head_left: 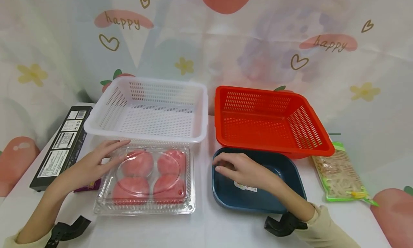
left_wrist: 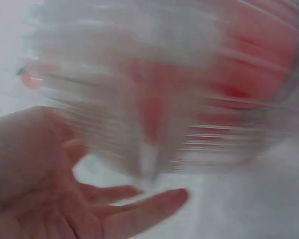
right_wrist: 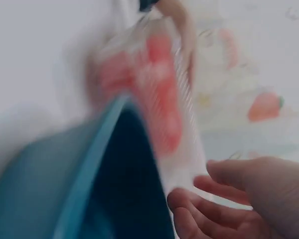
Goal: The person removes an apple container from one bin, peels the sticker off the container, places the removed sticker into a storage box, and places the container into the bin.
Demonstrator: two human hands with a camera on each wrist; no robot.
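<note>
A clear plastic clamshell box (head_left: pixel 188 205) with several round pinkish-red pieces (head_left: pixel 130 189) inside lies on the left half of the table. My left hand (head_left: pixel 87 165) reaches over its left rear corner, fingers loosely spread; in the left wrist view the hand (left_wrist: pixel 74 199) is beside the blurred box wall, palm empty. On the right stands a dark blue basin (head_left: pixel 258 203), a small label on its floor. Over its left part hovers my right hand (head_left: pixel 248 169), fingers gently bent. The right wrist view has this hand (right_wrist: pixel 229 204) close to the basin's rim (right_wrist: pixel 97 149), gripping nothing.
Behind the box sits a white perforated basket (head_left: pixel 145 135), and behind the basin a red one (head_left: pixel 274 147). A long black box (head_left: pixel 59 147) lies far left, with a purple packet (head_left: pixel 88 186) by it. A green-edged food bag (head_left: pixel 342 172) lies right. A printed cloth hangs behind.
</note>
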